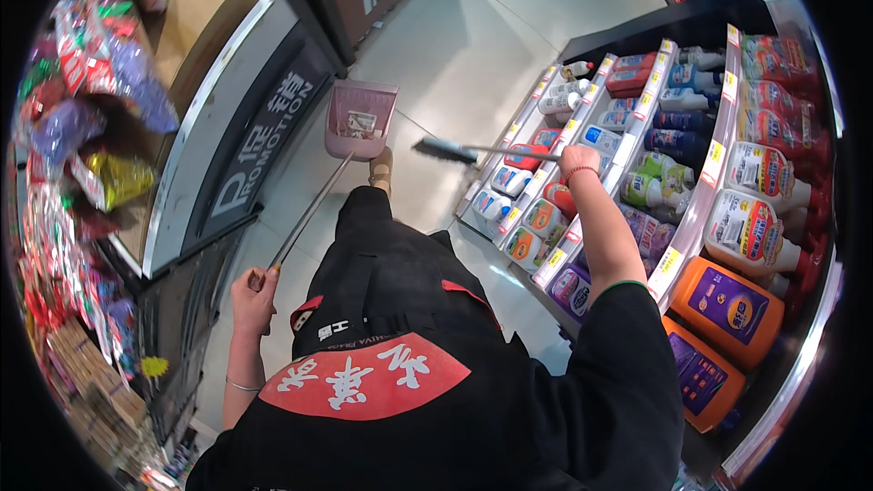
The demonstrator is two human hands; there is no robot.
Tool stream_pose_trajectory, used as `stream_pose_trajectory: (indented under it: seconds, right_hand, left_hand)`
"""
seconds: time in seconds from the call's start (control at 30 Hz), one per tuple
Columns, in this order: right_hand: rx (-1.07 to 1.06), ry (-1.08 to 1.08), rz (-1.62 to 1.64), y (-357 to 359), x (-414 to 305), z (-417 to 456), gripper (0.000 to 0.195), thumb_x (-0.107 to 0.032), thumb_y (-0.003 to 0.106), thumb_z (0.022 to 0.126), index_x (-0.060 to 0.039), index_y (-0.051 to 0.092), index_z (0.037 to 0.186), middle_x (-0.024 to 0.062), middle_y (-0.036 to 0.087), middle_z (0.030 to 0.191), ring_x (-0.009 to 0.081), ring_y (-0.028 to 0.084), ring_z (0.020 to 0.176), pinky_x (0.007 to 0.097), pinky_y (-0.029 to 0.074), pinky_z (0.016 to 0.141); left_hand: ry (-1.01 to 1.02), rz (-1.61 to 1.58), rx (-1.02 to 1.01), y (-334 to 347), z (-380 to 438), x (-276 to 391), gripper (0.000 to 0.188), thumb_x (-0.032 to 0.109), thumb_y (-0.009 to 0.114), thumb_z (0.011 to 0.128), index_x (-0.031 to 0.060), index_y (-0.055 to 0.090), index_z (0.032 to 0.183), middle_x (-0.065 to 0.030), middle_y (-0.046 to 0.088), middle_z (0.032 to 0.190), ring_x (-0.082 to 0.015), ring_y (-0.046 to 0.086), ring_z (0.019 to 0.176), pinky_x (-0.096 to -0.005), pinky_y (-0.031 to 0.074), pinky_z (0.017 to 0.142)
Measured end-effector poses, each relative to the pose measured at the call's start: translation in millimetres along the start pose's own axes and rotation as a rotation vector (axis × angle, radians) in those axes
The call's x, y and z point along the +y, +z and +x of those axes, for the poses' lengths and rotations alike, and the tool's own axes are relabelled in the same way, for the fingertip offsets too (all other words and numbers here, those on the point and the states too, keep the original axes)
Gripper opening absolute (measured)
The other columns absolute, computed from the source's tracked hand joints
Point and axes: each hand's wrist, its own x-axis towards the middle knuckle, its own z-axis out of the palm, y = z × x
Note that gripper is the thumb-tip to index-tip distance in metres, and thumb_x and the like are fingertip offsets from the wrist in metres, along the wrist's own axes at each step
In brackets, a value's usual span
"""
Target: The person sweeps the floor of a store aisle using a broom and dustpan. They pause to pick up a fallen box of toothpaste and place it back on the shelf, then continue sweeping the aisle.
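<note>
My left hand (254, 296) is closed around the upper end of a long metal handle, which runs down to a pink plastic dustpan (361, 99). Some litter (360, 124), including a pale scrap, lies inside the pan. The dustpan is just beyond my shoe (381, 169). My right hand (580, 162) grips the thin handle of a broom (447, 149) with dark bristles. That broom head is to the right of the dustpan and apart from it; whether its bristles touch the floor I cannot tell. The broom's handle passes in front of the lower shelf of bottles.
At my right stands a stepped shelf rack (644, 99) with cleaning-product bottles and large orange jugs (728, 308). Promotion display stands (252, 143) line the left, topped with bagged goods (116, 61). Pale tiled floor (470, 48) runs between them.
</note>
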Motion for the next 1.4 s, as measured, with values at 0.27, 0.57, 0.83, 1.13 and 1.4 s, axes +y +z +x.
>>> stream_pose_trajectory:
  seconds: [0.27,0.57,0.83,1.13,1.4]
  right_hand:
    - [-0.006,0.240,0.273,-7.0,-8.2,15.9,0.030,-0.032,0.054,0.089,-0.0103,0.073,0.093,0.0136,0.071,0.093,0.0292,0.069,0.088,0.0404,0.055,0.074]
    - [-0.190,-0.025,0.565,-29.0,-86.2,-33.7,0.037,-0.045,0.057,0.084,-0.0121,0.072,0.091,0.0137,0.070,0.090,0.0316,0.067,0.086,0.0429,0.053,0.076]
    - [-0.275,-0.181,0.564,-74.2,-180.3,41.0,0.027,-0.015,0.048,0.088,-0.0121,0.073,0.097,0.0096,0.070,0.103,0.0261,0.067,0.098,0.0372,0.053,0.082]
    - [-0.219,0.216,0.664,-60.8,5.0,154.7,0.034,-0.037,0.060,0.083,-0.0080,0.072,0.098,0.0170,0.069,0.100,0.0313,0.067,0.095,0.0393,0.052,0.083]
    - [-0.229,0.086,0.819,-91.0,31.2,162.5,0.030,-0.026,0.052,0.085,-0.0050,0.071,0.096,0.0199,0.068,0.099,0.0359,0.065,0.094,0.0414,0.051,0.086]
  left_hand:
    - [0.128,-0.038,-0.135,12.7,98.1,92.3,0.028,0.018,0.064,0.091,0.0025,0.052,0.072,0.0034,0.047,0.062,-0.0030,0.039,0.047,-0.0211,0.036,0.036]
    - [0.260,-0.037,-0.236,41.8,172.7,199.1,0.030,0.017,0.064,0.092,0.0028,0.050,0.069,-0.0054,0.062,0.082,-0.0027,0.043,0.046,-0.0208,0.035,0.034]
    - [0.233,0.023,-0.213,81.3,210.2,255.6,0.029,0.018,0.061,0.093,0.0058,0.048,0.070,-0.0015,0.057,0.068,-0.0036,0.041,0.040,-0.0201,0.033,0.034]
    - [0.284,0.081,-0.194,133.1,233.8,335.0,0.031,0.020,0.060,0.094,0.0080,0.047,0.068,0.0039,0.044,0.052,-0.0030,0.037,0.036,-0.0191,0.028,0.034]
    - [0.305,0.121,-0.152,184.2,262.7,396.3,0.031,0.020,0.059,0.095,0.0070,0.048,0.069,0.0036,0.042,0.050,-0.0030,0.037,0.036,-0.0195,0.028,0.035]
